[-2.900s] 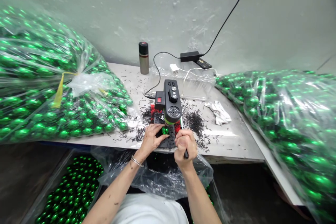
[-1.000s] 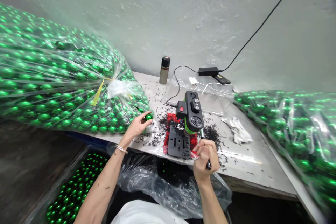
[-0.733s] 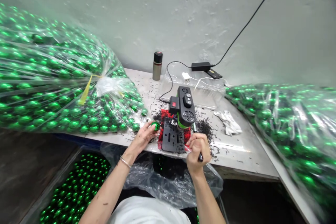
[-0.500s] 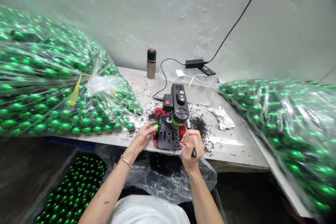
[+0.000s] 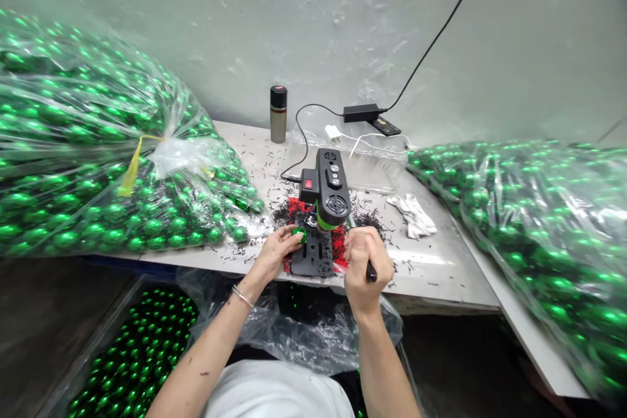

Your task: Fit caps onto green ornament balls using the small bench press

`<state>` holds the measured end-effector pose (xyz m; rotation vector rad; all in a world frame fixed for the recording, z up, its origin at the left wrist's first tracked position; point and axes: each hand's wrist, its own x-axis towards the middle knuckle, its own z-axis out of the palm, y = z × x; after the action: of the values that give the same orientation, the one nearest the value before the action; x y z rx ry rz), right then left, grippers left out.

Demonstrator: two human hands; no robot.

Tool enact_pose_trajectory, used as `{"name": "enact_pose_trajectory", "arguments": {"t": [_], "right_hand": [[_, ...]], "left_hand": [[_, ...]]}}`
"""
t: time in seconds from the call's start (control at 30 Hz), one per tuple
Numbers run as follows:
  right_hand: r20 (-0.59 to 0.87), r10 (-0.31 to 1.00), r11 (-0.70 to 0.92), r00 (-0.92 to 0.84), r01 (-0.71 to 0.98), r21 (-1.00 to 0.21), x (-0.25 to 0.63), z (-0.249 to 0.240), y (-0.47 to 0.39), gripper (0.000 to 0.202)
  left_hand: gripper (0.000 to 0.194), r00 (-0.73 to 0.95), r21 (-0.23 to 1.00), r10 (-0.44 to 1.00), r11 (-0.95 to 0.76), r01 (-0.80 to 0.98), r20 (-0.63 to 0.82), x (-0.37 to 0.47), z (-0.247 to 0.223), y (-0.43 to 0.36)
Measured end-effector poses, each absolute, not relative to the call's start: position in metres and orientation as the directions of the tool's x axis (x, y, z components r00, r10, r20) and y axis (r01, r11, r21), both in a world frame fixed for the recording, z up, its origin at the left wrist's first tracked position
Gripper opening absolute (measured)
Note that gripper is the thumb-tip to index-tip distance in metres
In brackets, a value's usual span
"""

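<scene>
While a person's right hand (image 5: 366, 261) was wrapped in a fist around the black-tipped lever (image 5: 371, 272) of a black machine (image 5: 333, 186) near the table's (image 5: 460, 274) front edge, the left hand (image 5: 275, 253), forearm slanting inward, pinched a green ball (image 5: 299, 234) between thumb and fingers over the left side of the machine's base plate (image 5: 306, 264). The machine's head overhung that plate between the hands, just beside the ball. Black slivers (image 5: 367, 219) littered the tabletop around it. One plastic bag (image 5: 176, 158) of balls covered the table's left end, and a second bag (image 5: 533, 228) lined its right edge. A white glove (image 5: 415, 217) lay right of the machine, and a bottle (image 5: 278, 121) stood upright near the back edge.
</scene>
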<state>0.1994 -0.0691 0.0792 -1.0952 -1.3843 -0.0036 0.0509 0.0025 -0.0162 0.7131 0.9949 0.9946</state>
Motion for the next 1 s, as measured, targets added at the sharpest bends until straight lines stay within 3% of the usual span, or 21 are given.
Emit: {"name": "enact_pose_trajectory", "arguments": {"t": [0.2, 0.5, 0.77, 1.0], "right_hand": [[0.79, 0.558, 0.542, 0.256, 0.608, -0.58, 0.2, 0.081, -0.068, 0.031], [0.821, 0.527, 0.567, 0.221, 0.628, -0.533, 0.199, 0.073, -0.07, 0.029], [0.816, 0.532, 0.564, 0.224, 0.626, -0.539, 0.199, 0.064, -0.073, 0.03], [0.809, 0.537, 0.557, 0.24, 0.619, -0.553, 0.197, 0.059, -0.074, 0.03]], "left_hand": [[0.036, 0.177, 0.999, 0.983, 0.042, -0.011, -0.039, 0.068, -0.024, -0.009], [0.031, 0.151, 0.921, 0.98, -0.178, 0.346, 0.132, 0.068, -0.038, -0.017], [0.027, 0.14, 0.837, 0.949, -0.314, 0.449, 0.281, 0.072, -0.038, -0.028], [0.026, 0.229, 0.82, 0.939, -0.337, 0.462, 0.257, 0.069, -0.028, -0.022]]}}
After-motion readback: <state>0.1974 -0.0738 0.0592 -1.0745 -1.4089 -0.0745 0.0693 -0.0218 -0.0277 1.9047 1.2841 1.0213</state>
